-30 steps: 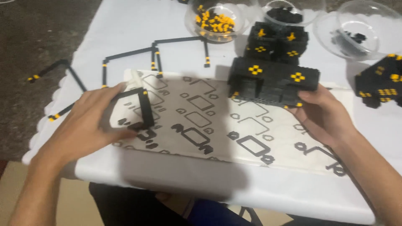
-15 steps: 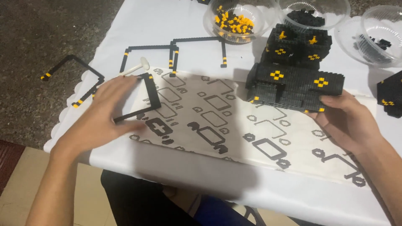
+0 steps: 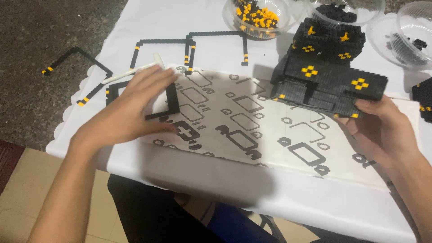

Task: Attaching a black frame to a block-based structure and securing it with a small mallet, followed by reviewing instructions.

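Three clear bowls along top edge: left bowl [image 3: 263,20] w/ yellow and black bricks, middle bowl [image 3: 344,11] w/ black bricks, right bowl [image 3: 405,33] w/ few black bits. Left hand [image 3: 128,112] at 9 o'clock, fingers spread flat, resting on thin black frame [image 3: 168,101]; white tool [image 3: 130,72] just above. Printed sheet [image 3: 252,126] w/ black outline shapes at centre. Right hand [image 3: 382,130] at 3 o'clock, clamped under black-and-yellow brick model [image 3: 328,81], tilted off sheet.

Black brick model [image 3: 330,78], yellow diamond marks, stepped and blocky, tilted up off the instruction sheet. Thin black brick frame [image 3: 168,101], square outline, flat at the sheet's left edge.
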